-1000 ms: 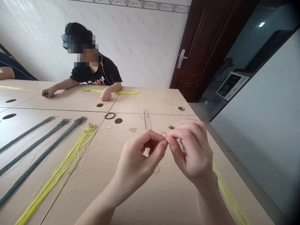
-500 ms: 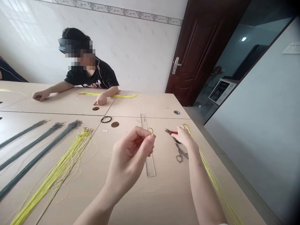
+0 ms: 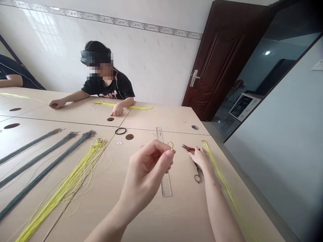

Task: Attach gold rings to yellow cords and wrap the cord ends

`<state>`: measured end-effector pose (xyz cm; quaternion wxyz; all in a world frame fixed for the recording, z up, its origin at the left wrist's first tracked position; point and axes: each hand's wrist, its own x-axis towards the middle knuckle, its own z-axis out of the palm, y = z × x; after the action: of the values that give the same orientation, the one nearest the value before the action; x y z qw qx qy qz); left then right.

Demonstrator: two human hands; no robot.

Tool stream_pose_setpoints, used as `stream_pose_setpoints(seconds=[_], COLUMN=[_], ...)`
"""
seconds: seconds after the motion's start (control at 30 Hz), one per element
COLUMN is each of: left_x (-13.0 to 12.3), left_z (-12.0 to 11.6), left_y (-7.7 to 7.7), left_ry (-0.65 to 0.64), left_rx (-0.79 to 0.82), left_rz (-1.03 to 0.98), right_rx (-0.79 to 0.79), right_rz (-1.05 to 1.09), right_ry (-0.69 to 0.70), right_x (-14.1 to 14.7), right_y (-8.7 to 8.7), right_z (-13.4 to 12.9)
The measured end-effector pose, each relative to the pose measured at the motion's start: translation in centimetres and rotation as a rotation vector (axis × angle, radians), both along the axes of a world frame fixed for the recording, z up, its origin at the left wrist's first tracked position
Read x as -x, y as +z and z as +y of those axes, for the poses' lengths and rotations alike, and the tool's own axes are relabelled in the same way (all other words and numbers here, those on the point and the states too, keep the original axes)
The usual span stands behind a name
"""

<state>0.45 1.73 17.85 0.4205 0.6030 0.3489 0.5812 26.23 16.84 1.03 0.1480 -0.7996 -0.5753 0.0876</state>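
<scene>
Between thumb and forefinger, my left hand (image 3: 148, 174) pinches a small gold fish hook (image 3: 171, 145), its bend pointing up; a bit of yellow shows at its shank. My right hand (image 3: 200, 157) is low over the table at the right, thumb and fingers apart. Beneath and beside its fingers are red-handled pliers (image 3: 187, 148), partly covered, and metal scissors (image 3: 198, 178), their upper part hidden by the hand. A clear ruler (image 3: 166, 188) lies behind my left hand. Right of my forearm runs a bundle of yellow lines (image 3: 219, 169) with gold hooks at its far end.
On the left lie a thick yellow line bundle (image 3: 68, 181) and several dark green bundles (image 3: 50, 164). A black ring (image 3: 120, 131), a small label (image 3: 118, 143) and a table hole (image 3: 129, 136) are farther back. Across the table sits a person (image 3: 111, 87) beside more yellow lines.
The view has swung left, so things sit farther right and lower. My right hand has come slightly nearer over the scissors. The left hand keeps its pinch on the fish hook.
</scene>
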Motion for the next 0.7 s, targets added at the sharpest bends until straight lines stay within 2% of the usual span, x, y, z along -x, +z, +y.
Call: stream_pose_setpoints(seconds=[0.17, 0.3, 0.4, 0.53, 0.63, 0.7], left_x=[0.1, -0.1, -0.1, 0.0, 0.1, 0.2], left_z=[0.2, 0.2, 0.3, 0.5, 0.6, 0.6], left_y=[0.1, 0.2, 0.2, 0.2, 0.2, 0.2], left_ry=[-0.012, -0.029, -0.081, -0.152, -0.173, -0.181], left_rx=[0.006, 0.028, 0.075, 0.145, 0.165, 0.169], left_rz=[-0.007, -0.028, -0.068, -0.126, -0.163, -0.179], right_rx=[-0.148, -0.359, -0.440, -0.379, -0.385, -0.521], right_rz=[0.221, 0.508, 0.798, 1.069, 1.115, 0.953], right_ry=[0.001, 0.049, 0.219, 0.524, 0.642, 0.682], right_x=[0.5, 2.4, 4.7, 7.7, 9.1, 9.6], right_y=[1.4, 4.9, 8.7, 12.7, 14.0, 14.2], right_z=[-0.8, -1.3, -3.2, -7.5, -10.3, -11.4])
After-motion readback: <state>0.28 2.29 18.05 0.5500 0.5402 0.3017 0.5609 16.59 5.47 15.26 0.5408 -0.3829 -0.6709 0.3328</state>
